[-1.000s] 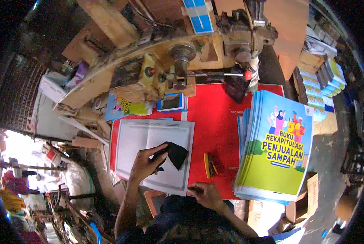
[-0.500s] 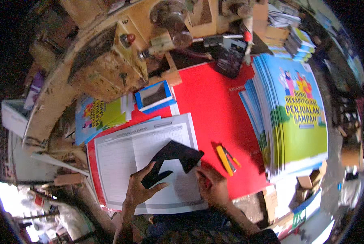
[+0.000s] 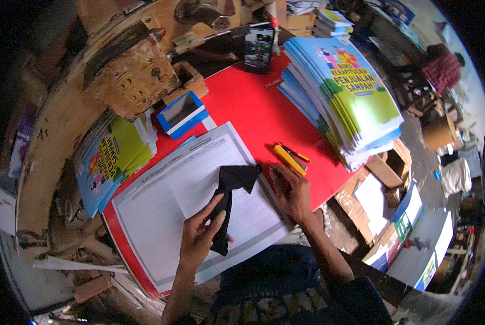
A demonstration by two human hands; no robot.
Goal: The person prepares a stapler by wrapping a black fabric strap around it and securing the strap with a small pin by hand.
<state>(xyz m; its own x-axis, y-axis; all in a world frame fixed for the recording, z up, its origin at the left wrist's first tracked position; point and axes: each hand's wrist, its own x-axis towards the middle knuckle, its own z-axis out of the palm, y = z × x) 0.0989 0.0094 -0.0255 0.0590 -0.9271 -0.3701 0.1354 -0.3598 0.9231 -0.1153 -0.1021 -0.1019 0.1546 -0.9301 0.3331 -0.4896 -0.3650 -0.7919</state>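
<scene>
My left hand [image 3: 202, 230] is closed around the lower part of a bent black strip [image 3: 237, 177] that looks like cloth. The strip hangs over a large open ledger sheet [image 3: 161, 211] with printed grid lines. Close to the strip's right end, my right hand [image 3: 294, 189] has its fingers curled, with thumb and forefinger drawn together; whatever they may hold is too small to make out. Just beyond the right hand, a yellow cutter [image 3: 289, 158] lies on the red tabletop [image 3: 237, 97], with a thin dark and yellow tool [image 3: 297, 153] beside it.
At right stands a tall stack of colourful booklets [image 3: 356, 81], with more booklets [image 3: 104, 162] at left. A blue-edged box [image 3: 183, 116] sits beside a worn machine [image 3: 126, 78]. A phone [image 3: 258, 50] stands at the back. Cardboard boxes [image 3: 386, 173] lie right of the table.
The view has swung, shifting the table's contents left and upward. The black strip has turned more upright in my left hand. My right hand has risen with its fingers near the strip's end.
</scene>
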